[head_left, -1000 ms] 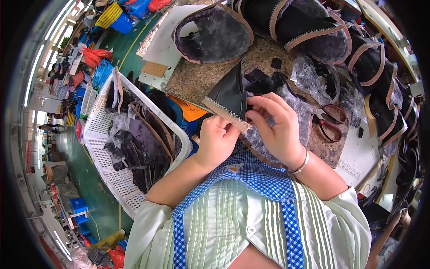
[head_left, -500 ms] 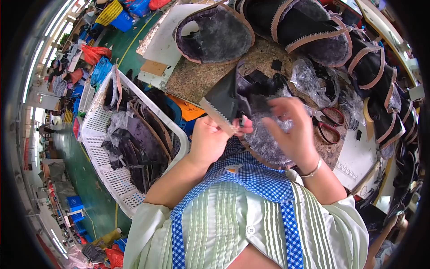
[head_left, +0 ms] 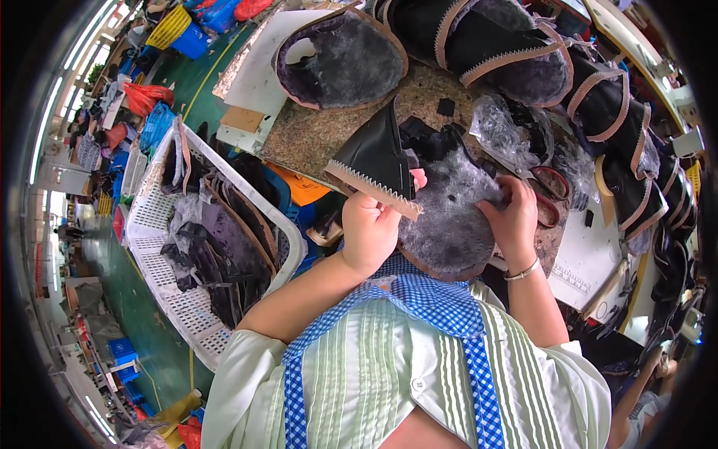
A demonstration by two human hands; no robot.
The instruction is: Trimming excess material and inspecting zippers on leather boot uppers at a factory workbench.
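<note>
Held in front of my apron is a shoe upper with a black leather panel (head_left: 370, 146), a tan zigzag-stitched edge strip and a grey fur lining (head_left: 452, 217). My left hand (head_left: 372, 228) is closed on the tan strip at the panel's lower end, with fingertips showing behind it. My right hand (head_left: 512, 221) pinches the right edge of the fur, thumb on top and the other fingers partly hidden. Just beyond it lie red-handled scissors (head_left: 552, 183), their blades mostly out of sight.
A white perforated basket (head_left: 142, 217) with several fur-lined pieces stands at left. Several black uppers (head_left: 516, 56) line the worktable's (head_left: 307, 135) far and right sides. Clear plastic wrap (head_left: 501, 135) lies near the scissors. At lower right, another person's hands (head_left: 662, 367) show.
My right hand has come down from above the fur, fingers apart, and taken hold of its right edge. The leather panel has tilted up, and the fur lining shows more openly.
</note>
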